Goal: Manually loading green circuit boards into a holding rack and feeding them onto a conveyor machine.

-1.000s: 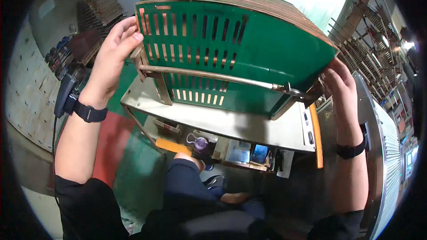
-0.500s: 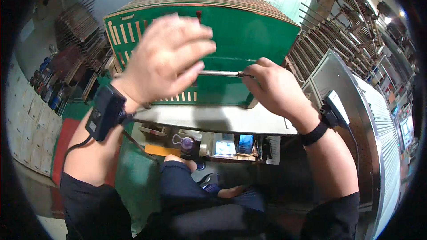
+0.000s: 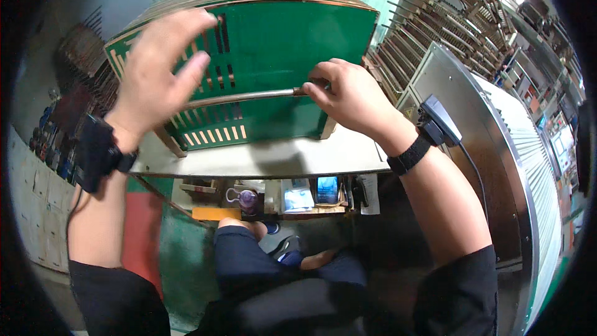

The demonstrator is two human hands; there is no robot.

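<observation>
In front of me stands a stack of green boards [image 3: 273,37], the nearest one with rows of pale and dark slots on its left. A metal rod [image 3: 249,96] crosses the front of this board. My right hand [image 3: 345,93] is closed at the rod's right end, thumb and fingers curled together; anything small between them is hidden. My left hand [image 3: 155,68] is raised before the board's left side, with thumb and fingers apart and nothing in it. It covers part of the slots and lies close to the rod's left end.
The boards stand on a pale table [image 3: 286,152]. On the shelf below are a purple bottle [image 3: 247,200], a phone [image 3: 327,190] and an orange strip [image 3: 216,214]. Racks with many rods [image 3: 416,43] and a metal cabinet [image 3: 463,99] stand on the right.
My left hand has moved left, away from the middle of the board, uncovering more of the rod and slots. My right hand stays at the rod's right end. The whole view has shifted.
</observation>
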